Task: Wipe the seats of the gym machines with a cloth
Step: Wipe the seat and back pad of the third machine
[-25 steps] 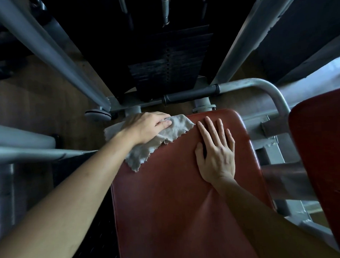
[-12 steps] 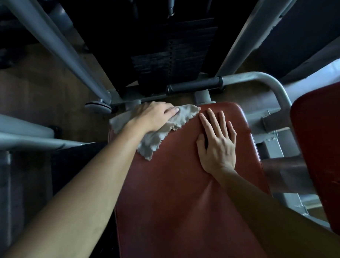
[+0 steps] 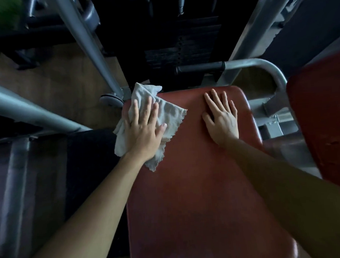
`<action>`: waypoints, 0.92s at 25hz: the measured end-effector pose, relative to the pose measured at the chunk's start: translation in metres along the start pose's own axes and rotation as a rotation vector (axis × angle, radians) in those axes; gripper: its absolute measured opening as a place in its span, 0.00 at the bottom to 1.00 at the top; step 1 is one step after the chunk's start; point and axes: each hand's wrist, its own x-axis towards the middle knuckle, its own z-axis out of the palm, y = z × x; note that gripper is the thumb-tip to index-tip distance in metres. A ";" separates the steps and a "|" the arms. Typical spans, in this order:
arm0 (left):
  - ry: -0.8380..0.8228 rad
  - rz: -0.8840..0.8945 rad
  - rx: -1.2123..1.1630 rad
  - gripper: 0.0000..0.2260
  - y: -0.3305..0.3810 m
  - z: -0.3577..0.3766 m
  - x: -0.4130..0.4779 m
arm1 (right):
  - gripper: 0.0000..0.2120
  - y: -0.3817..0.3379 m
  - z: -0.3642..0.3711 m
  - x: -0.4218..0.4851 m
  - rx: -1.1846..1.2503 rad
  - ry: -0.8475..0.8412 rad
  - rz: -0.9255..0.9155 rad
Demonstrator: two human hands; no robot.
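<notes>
Wiping step in hand, head view only. Pressing flat on the cloth point(image 3: 170, 113): left hand point(image 3: 144, 133), fingers spread, palm down, no pinch or fist, cloth trapped between palm and pad. Lying crumpled at the far left corner of the red seat point(image 3: 196, 185): the cloth, part of it overhanging the left edge above the floor point(image 3: 54, 98). Resting open and flat on the bare far right part of the same seat, well apart from the cloth: right hand point(image 3: 221, 121), holding nothing, apparently bracing. Standing just beyond the seat's far edge: grey frame tube point(image 3: 259, 63) and dark weight stack point(image 3: 182, 51). Showing at the right margin: second red pad point(image 3: 319, 114), untouched.

Judged progress: corner pass only, most of the pad not yet covered. Next move calls for steady downward pressure, sweeping the cloth across toward the right and back along the near length, shifting the bracing hand clear of the path, keeping the overhanging fold from snagging the frame.
</notes>
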 end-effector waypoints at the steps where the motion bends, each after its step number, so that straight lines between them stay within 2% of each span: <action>1: 0.002 0.001 -0.004 0.32 0.003 0.000 -0.017 | 0.30 0.003 -0.005 -0.001 0.011 -0.056 -0.020; 4: -0.056 -0.041 -0.027 0.32 0.014 -0.003 -0.067 | 0.31 0.002 -0.013 -0.032 0.063 -0.162 -0.050; 7: -0.123 -0.095 -0.050 0.32 0.029 -0.008 -0.114 | 0.33 -0.012 -0.005 -0.111 0.070 -0.168 -0.075; 10: -0.186 -0.134 -0.114 0.34 0.048 -0.014 -0.161 | 0.30 -0.020 -0.006 -0.177 0.172 -0.232 -0.052; 15: -0.206 -0.016 -0.113 0.41 0.053 -0.024 -0.224 | 0.26 -0.032 -0.016 -0.236 0.326 -0.259 0.021; 19: -0.123 0.022 -0.183 0.31 0.037 -0.019 -0.254 | 0.25 -0.055 -0.011 -0.289 0.343 -0.229 0.102; 23: -0.011 0.022 -0.462 0.23 0.022 -0.010 -0.259 | 0.28 -0.082 0.007 -0.317 0.266 -0.153 0.173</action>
